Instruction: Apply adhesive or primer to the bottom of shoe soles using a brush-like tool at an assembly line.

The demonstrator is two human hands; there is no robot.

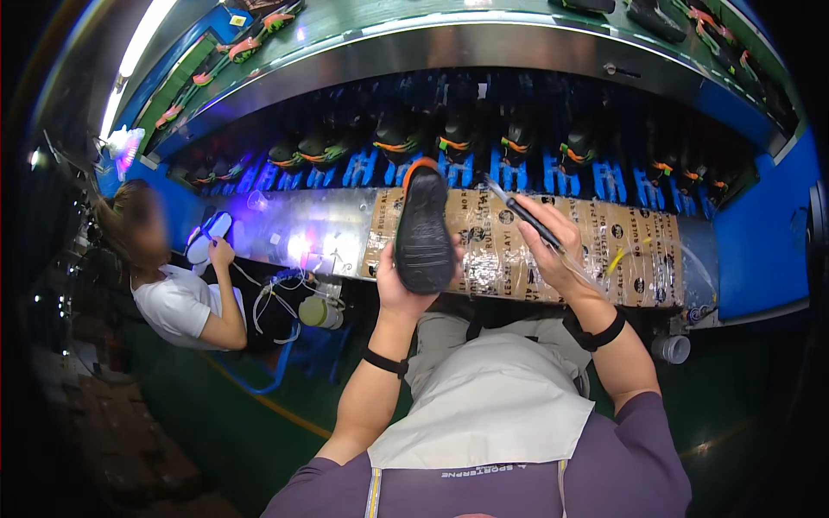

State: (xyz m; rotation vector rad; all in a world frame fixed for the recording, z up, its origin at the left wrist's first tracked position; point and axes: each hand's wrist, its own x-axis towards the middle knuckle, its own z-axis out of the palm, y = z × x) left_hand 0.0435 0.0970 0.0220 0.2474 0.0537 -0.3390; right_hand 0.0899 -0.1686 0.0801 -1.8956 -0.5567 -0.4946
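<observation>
My left hand (401, 292) is closed round the heel end of a shoe (425, 229), held up with its black, creased underside facing me. An orange edge shows at the shoe's toe. In my right hand (553, 246) is a slim black-handled brush (534, 222), its pale narrow tip pointing up and left, apart from the shoe. Whether the tip has bristles is too small to tell. Both hands are above a workbench covered with printed brown tape (635, 259).
Beyond the bench, black shoes with orange trim (455, 138) hang on blue racks (509, 173). Above runs a green conveyor (414, 17) carrying more shoes. To the left, a co-worker (186, 302) holds a white-soled shoe (210, 237). A yellow strip (617, 259) lies on the right.
</observation>
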